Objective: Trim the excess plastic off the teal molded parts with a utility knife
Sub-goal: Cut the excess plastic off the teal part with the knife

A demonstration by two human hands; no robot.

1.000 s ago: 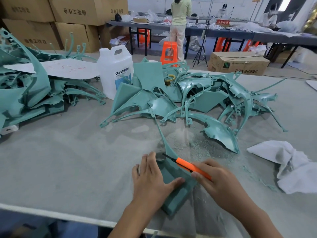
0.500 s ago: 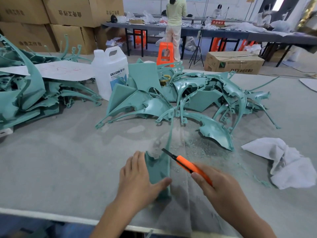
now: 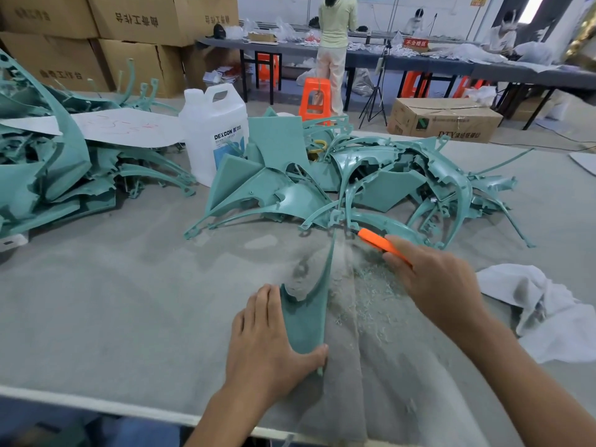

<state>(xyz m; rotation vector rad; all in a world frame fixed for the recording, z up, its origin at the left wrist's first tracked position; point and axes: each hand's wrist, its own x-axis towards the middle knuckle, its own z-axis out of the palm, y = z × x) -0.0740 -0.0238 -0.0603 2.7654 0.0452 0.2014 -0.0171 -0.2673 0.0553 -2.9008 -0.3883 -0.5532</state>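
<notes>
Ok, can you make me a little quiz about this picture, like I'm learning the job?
1. True or false: the right hand holds the orange knife.
2. What lies on the table to the right of that hand? A) white cloth B) red bucket C) hammer
3. Fill in: the left hand holds a ___ part.

Key: 1 true. 2 A. 3 teal.
</notes>
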